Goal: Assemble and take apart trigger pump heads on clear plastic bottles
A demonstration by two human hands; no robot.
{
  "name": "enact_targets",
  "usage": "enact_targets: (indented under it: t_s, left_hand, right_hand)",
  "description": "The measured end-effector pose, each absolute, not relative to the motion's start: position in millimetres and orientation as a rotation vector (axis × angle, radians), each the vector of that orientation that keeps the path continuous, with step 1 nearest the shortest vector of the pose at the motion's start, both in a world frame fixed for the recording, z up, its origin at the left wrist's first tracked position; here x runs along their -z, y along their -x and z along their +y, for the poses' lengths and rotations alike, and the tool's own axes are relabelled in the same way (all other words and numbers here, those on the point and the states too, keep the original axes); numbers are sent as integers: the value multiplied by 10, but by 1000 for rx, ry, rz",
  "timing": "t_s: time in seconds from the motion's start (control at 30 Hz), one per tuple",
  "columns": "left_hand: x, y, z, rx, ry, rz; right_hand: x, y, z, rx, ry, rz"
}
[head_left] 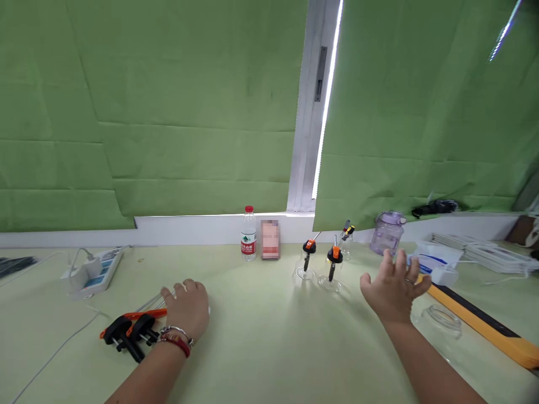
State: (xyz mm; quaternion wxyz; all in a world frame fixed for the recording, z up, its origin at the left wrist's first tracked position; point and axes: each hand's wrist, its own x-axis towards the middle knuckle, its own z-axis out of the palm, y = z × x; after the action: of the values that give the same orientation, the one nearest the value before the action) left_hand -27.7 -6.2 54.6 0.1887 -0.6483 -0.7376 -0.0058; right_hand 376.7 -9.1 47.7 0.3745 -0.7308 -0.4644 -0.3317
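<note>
My left hand (188, 307) rests palm down over the table, its fingers loosely bent and slightly apart. Beside it lie black and orange bar clamps (133, 328), their thin metal bars running up to the fingertips. A small white edge shows at the thumb side; what it is stays hidden. My right hand (393, 286) is raised with fingers spread, wearing a ring and holding nothing. To its left stand two clear containers (330, 283), each with a black and orange clamp-like tool (334, 255) upright in it. Behind them, small screwdrivers (348, 230) stand in another clear container.
A water bottle (248, 235) and a pixelated upright phone-shaped object (270, 240) stand at the back. A power strip (99, 275) with a plug and cable lies left. Rightward are a purple jug (387, 233), a yellow and black bar (484, 320) and a clear ring-shaped item (444, 318).
</note>
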Motion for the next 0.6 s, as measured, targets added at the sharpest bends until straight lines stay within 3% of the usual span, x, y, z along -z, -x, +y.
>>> enact_targets:
  t_s: [0.2,0.6]
  left_hand:
    - [-585,408,7,-105,1824,-2473]
    - [-677,501,32,-52,1932,-2395]
  right_hand:
    - [-365,-4025,-37,748,2026,-999]
    - [-323,-4122,-6,587,2182,-1001]
